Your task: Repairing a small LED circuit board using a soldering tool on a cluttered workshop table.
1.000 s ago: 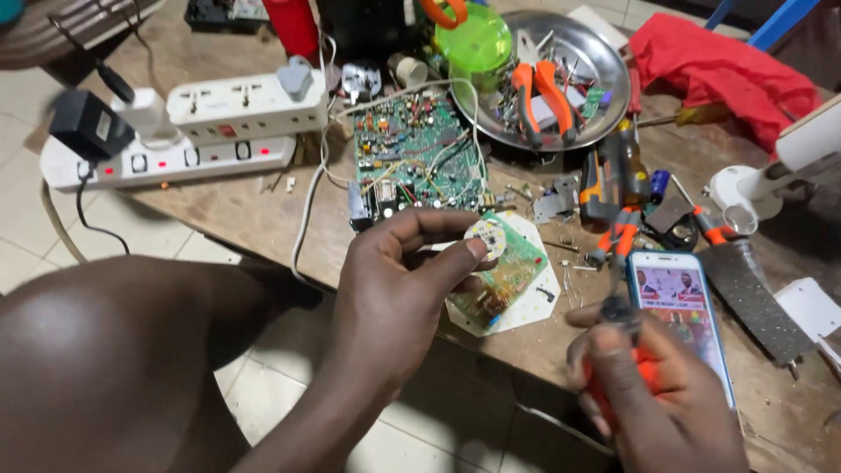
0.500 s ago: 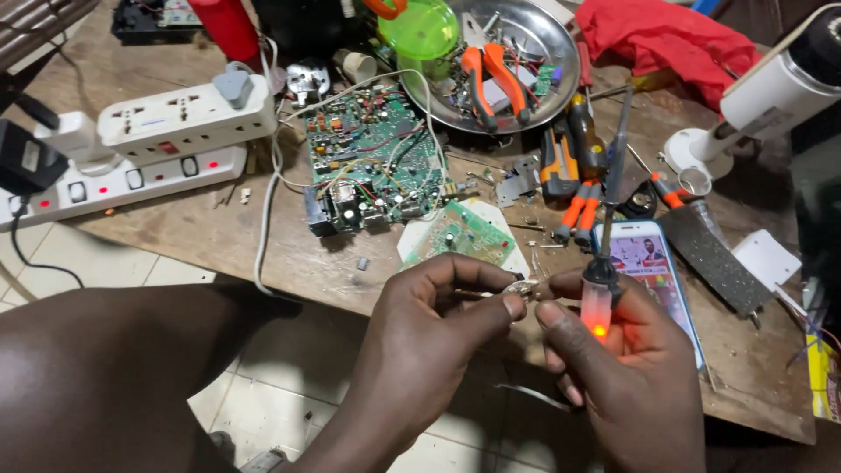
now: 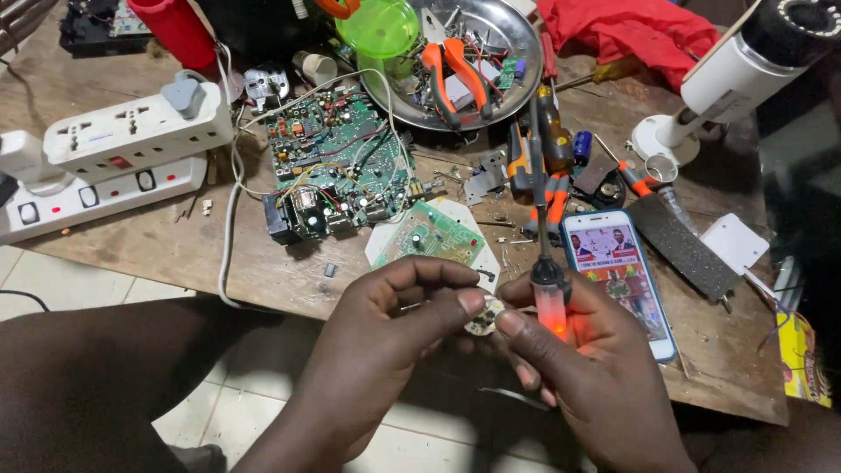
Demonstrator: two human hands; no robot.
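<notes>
I see a wooden bench; left of the circuit board lie power strips, right a phone.

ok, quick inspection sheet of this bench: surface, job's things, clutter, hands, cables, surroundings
Surface: worn wooden table, crowded with parts and tools.
Job's things: small round white board pinched between both hands; translucent glowing orange-red tester screwdriver.
Clutter: large green circuit board, small green circuit board, round steel tray holding orange-handled pliers, smartphone with lit screen, green plastic bowl, red cloth, white security camera.
Hands: left hand grips the board's edge; right hand holds the screwdriver upright and touches the board.
Cables: white cord runs from two white power strips off the table edge.
Surroundings: pale tiled floor.
</notes>
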